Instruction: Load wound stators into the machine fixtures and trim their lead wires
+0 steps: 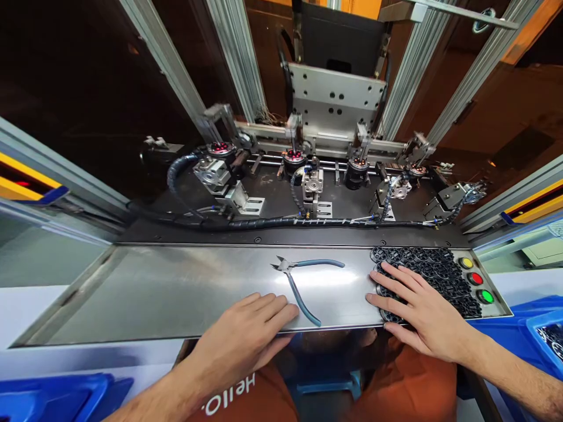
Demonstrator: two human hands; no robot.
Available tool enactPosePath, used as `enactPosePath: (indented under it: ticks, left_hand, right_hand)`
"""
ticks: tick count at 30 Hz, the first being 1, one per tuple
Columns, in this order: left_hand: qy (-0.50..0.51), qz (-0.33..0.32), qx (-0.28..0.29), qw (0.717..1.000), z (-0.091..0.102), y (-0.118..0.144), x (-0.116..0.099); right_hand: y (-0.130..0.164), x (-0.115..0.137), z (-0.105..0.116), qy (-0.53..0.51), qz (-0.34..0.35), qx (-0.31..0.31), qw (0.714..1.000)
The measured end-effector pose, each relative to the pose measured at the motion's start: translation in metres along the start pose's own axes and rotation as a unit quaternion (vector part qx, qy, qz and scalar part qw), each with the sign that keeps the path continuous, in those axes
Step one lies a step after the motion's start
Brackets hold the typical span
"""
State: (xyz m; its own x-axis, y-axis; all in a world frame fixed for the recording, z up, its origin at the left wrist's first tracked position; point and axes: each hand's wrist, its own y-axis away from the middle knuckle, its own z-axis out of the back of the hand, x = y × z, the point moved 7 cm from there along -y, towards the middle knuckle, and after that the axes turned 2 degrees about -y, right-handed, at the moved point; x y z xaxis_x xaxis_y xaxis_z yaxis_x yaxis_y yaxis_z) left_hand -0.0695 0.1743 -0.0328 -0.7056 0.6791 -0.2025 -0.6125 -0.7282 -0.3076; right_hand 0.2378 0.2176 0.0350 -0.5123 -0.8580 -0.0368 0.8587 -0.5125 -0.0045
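My right hand [420,308] lies with its fingers spread over the left part of a batch of black round plastic parts [433,269] on the metal ledge. It is open, and its palm hides some of the parts. My left hand [253,325] rests at the ledge's front edge, fingers together and slightly bent on top, thumb lower and apart, with nothing visible in it. Just beyond its fingertips lie diagonal cutters [284,266] with blue handles spread apart; neither hand holds them.
Behind the metal ledge [153,287] stands a machine with several fixtures [294,158], some lit red. Yellow, red and green push buttons [485,296] sit at the ledge's right end. Blue bins [57,398] flank me; the right bin [523,328] contains black parts. Yellow side bars [26,179] border the opening.
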Motion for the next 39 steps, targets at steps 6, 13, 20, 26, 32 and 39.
enactPosePath:
  ticks: [6, 13, 20, 26, 32, 39]
  left_hand:
    - [-0.001, -0.001, 0.003, 1.0, 0.0012, 0.0012, -0.0009]
    - [-0.013, -0.011, -0.001, 1.0, 0.0027, -0.0012, -0.0017]
    - [-0.013, -0.008, -0.003, 1.0, 0.0044, -0.003, -0.0019]
    - [-0.019, -0.012, -0.004, 1.0, 0.0045, -0.0035, -0.0017]
    - [-0.015, -0.01, 0.003, 1.0, 0.0041, -0.0023, -0.0027]
    - [-0.016, -0.008, -0.003, 1.0, 0.0029, -0.0008, -0.0019]
  right_hand:
    - [0.0009, -0.0003, -0.0005, -0.002, -0.001, 0.005, 1.0]
    - [0.0008, -0.0005, -0.0001, -0.012, -0.007, 0.005, 1.0]
    - [-0.0001, 0.0002, 0.0017, -0.006, -0.003, 0.003, 1.0]
    - [-0.0005, 0.0006, 0.0022, 0.001, 0.001, 0.005, 1.0]
    - [-0.0002, -0.0002, 0.0006, -0.009, -0.004, 0.006, 1.0]
    - [-0.0006, -0.0001, 0.0017, -0.014, -0.005, -0.001, 1.0]
